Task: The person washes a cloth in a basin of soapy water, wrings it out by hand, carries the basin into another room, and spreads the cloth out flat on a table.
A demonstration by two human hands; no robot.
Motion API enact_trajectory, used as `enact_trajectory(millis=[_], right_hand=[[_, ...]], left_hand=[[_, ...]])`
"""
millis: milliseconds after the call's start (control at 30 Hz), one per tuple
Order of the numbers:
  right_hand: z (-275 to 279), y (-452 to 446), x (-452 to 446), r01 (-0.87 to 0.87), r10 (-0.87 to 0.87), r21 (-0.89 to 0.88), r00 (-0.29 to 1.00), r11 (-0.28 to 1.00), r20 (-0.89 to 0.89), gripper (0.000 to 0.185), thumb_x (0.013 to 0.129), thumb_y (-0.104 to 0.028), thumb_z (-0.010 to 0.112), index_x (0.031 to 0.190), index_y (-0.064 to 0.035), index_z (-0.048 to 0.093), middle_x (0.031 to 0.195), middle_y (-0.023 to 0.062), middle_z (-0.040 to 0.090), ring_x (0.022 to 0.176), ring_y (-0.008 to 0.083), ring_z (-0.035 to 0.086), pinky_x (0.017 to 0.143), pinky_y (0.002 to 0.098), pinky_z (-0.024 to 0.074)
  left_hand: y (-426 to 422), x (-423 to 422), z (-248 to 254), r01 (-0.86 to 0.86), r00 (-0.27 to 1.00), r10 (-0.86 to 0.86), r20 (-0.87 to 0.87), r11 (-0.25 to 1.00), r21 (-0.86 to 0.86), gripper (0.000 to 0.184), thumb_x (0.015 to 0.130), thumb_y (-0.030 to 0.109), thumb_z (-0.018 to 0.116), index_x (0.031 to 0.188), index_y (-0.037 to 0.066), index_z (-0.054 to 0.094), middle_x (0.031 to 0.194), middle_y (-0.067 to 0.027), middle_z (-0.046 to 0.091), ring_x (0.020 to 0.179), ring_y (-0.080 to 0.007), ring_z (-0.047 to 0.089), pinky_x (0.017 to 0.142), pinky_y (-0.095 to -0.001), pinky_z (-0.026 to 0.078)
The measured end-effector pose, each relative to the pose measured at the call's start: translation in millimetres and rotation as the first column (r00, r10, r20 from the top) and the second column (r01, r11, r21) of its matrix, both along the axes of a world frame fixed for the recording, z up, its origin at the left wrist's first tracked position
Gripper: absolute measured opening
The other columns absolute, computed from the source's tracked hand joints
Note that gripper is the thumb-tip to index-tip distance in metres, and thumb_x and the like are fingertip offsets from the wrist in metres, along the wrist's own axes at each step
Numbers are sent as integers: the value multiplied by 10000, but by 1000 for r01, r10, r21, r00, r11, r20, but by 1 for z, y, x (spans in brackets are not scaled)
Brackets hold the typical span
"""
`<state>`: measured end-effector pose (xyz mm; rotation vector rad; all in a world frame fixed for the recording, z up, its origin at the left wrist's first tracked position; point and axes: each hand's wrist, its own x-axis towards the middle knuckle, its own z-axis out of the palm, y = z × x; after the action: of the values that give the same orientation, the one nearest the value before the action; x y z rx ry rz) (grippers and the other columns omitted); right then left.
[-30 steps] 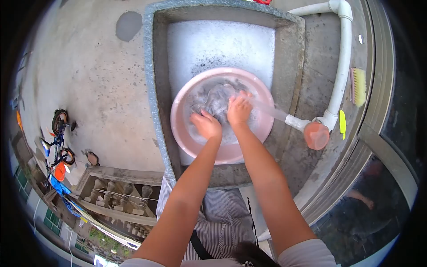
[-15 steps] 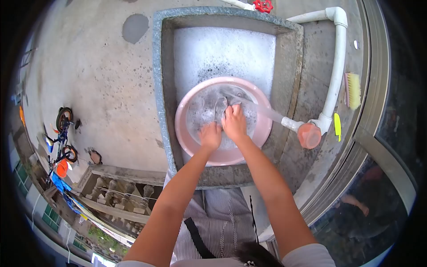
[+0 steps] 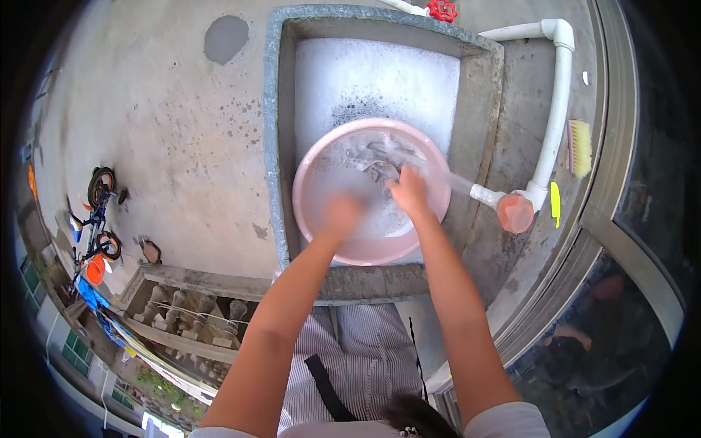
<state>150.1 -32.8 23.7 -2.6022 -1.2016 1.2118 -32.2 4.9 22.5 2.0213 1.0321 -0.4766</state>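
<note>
A pink basin (image 3: 299,191) stands inside the stone sink and holds cloudy, sudsy water. Grey wet cloth (image 3: 377,162) lies bunched in the water at the basin's far side; its exact kind cannot be made out. At the cloth's near edge, my right hand (image 3: 409,191) has its fingers curled onto the fabric. My left hand (image 3: 343,213) is over the left part of the basin, smeared by motion, so its fingers do not show clearly. A stream of water (image 3: 449,179) runs from the white pipe at the right into the basin.
The stone sink (image 3: 272,146) has raised walls around the basin. A white pipe (image 3: 561,95) with a reddish cup-shaped piece (image 3: 515,213) stands at the right. Beyond it lie a scrubbing brush (image 3: 580,149) and a yellow-green strip (image 3: 555,204). A red valve handle (image 3: 442,10) is at the top.
My hands have moved apart: the right shifted to the right with the cloth's edge, the left is now blurred at the left. The cloth is bunched differently, and the whole view has shifted slightly.
</note>
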Motion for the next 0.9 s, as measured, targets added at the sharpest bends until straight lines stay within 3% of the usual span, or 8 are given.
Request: enact_trajectory(millis=[33, 100, 200, 333, 467, 567, 667, 900], right_hand=[[18, 16, 8, 69, -76, -71, 991, 995, -107, 288, 771, -264, 634, 905, -44, 507, 875, 174, 538, 915, 359, 508, 800, 425, 393], [33, 29, 14, -37, 37, 239, 999, 970, 5, 279, 757, -240, 632, 913, -31, 531, 971, 188, 533, 968, 374, 495, 804, 439, 405], [25, 33, -4, -37, 53, 342, 998, 939, -37, 255, 747, -185, 618, 925, -26, 532, 1028, 198, 497, 971, 383, 488, 812, 454, 408], [-2, 42, -25, -319, 189, 395, 924, 861, 333, 214, 741, -135, 596, 909, -30, 515, 1050, 204, 451, 951, 375, 489, 808, 469, 409], [26, 56, -21, -140, 152, 170, 986, 976, -63, 206, 721, -119, 582, 902, -48, 514, 1030, 180, 480, 983, 380, 482, 797, 501, 404], [31, 38, -26, -334, 338, 167, 941, 928, 5, 253, 761, -200, 592, 938, -49, 493, 1078, 147, 501, 1001, 352, 503, 797, 454, 428], [-2, 9, -37, -424, 380, 217, 899, 879, 218, 221, 777, -236, 562, 910, -66, 511, 1009, 126, 496, 981, 330, 503, 767, 436, 437], [66, 22, -27, -103, 103, 225, 995, 969, 11, 184, 779, -212, 580, 909, -88, 539, 966, 137, 547, 848, 329, 558, 707, 416, 443]], left_hand=[[3, 4, 3, -129, 991, 129, 27, 992, 11, 250, 808, 219, 542, 975, 59, 634, 956, -135, 619, 917, -287, 570, 841, -424, 416], [8, 7, 4, -375, 925, 373, 76, 927, 19, 224, 809, 207, 534, 938, 59, 642, 918, -133, 623, 915, -300, 555, 856, -421, 401], [24, -8, -9, -177, 971, 84, 225, 884, 433, 219, 787, 212, 551, 924, 68, 642, 924, -111, 629, 879, -285, 583, 833, -413, 426], [43, 4, -6, -33, 989, 12, 146, 989, 145, 220, 777, 207, 552, 917, 63, 642, 912, -118, 628, 951, -309, 559, 826, -432, 432], [61, 28, 29, -151, 988, 146, 48, 980, 126, 242, 795, 204, 528, 965, 57, 618, 960, -151, 606, 968, -321, 558, 816, -452, 431], [43, 21, 38, -235, 969, 229, 88, 970, 59, 276, 830, 203, 491, 1029, 34, 582, 1092, -177, 543, 993, -344, 551, 826, -468, 427], [6, -2, -11, 21, 998, -29, 54, 989, 149, 272, 812, 192, 521, 1043, 66, 589, 1005, -174, 589, 958, -302, 571, 819, -426, 443], [32, 5, 47, -264, 950, 258, 177, 965, 9, 241, 803, 176, 520, 1017, 103, 604, 1104, -188, 556, 996, -333, 555, 851, -418, 436]])
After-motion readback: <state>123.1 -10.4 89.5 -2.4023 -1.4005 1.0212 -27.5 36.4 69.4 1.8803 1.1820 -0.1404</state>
